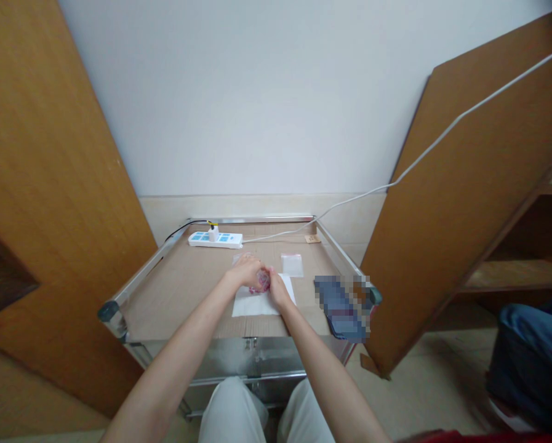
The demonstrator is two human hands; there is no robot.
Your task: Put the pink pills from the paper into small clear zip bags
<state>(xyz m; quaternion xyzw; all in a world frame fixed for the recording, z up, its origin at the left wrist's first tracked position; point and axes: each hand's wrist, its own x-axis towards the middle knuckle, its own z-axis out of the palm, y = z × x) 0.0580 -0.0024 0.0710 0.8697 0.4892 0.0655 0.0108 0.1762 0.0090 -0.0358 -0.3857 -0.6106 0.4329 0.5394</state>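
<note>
My left hand (248,270) and my right hand (278,289) meet above a white sheet (255,305) on the cart top. Between them is a small see-through item with pinkish-red parts (262,281); it is too small to name its kind. The fingers of both hands curl in around it, and part of it is hidden by them. Just beyond my right hand lies a flat clear plastic bag (292,265). The edge of another clear piece shows behind my left hand.
A white power strip (215,240) with a plug lies at the back left of the cardboard-lined cart top (165,295). Its white cable (359,198) runs up to the right. A blurred-out dark item (340,307) lies at the right edge. A person's leg in jeans (534,357) is at the far right.
</note>
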